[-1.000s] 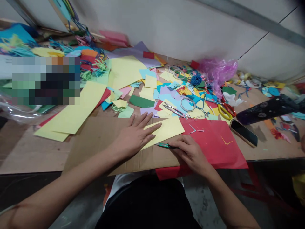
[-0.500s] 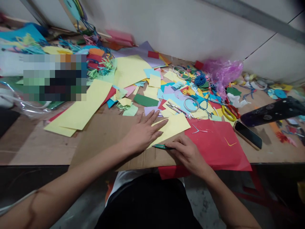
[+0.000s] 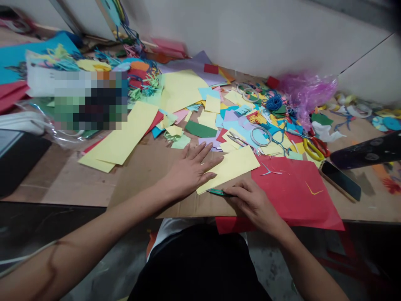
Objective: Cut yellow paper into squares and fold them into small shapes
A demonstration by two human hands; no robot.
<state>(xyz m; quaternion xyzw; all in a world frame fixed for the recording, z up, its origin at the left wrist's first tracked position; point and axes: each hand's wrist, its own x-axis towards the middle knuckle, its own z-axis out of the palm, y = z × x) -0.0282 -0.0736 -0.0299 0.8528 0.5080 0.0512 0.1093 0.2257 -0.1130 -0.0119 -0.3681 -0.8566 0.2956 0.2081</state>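
My left hand (image 3: 189,169) lies flat with fingers spread, pressing down the left end of a pale yellow paper strip (image 3: 233,165) on a brown cardboard sheet (image 3: 140,175). My right hand (image 3: 254,203) is closed on a small green-handled cutter (image 3: 218,192) held at the strip's lower edge. A large red paper sheet (image 3: 294,192) lies under and to the right of my right hand.
Many coloured paper scraps, tape rings (image 3: 260,136) and scissors (image 3: 313,147) litter the table behind. A long yellow sheet (image 3: 125,133) lies to the left, a phone (image 3: 341,180) and a dark cylinder (image 3: 366,152) to the right, and a purple plastic bag (image 3: 308,94) by the wall.
Both hands stay on the yellow strip and the cutter. The view has shifted, so everything sits a little further right in the picture.
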